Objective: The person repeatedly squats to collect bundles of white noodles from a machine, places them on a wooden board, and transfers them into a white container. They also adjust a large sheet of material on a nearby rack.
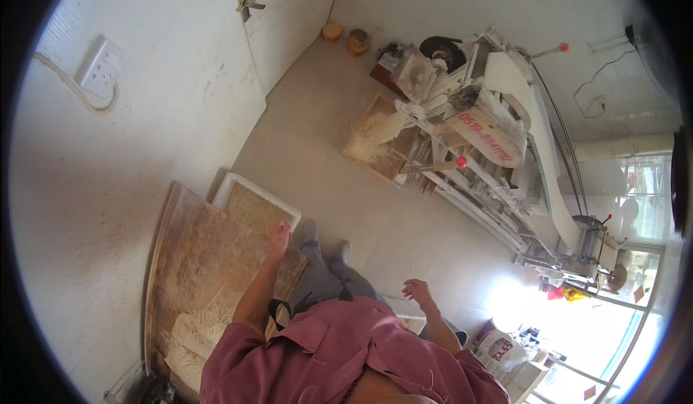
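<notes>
My left hand is raised with its fingers curled, over the near corner of a white box. Whether anything lies inside those fingers is too small to tell. Granular tan material fills the box. Just beside it a worn wooden board carries a pile of pale noodles close to my left arm. On my other side, my right hand hangs over the floor with loosely bent fingers apart and nothing visible in it. A thin pale strand shows just beyond its fingers.
A long noodle machine with a white dough sheet and red-knobbed levers stands ahead to the right. Under its end is a wooden tray with noodles. Sacks lie behind my right side. A wall socket is at left.
</notes>
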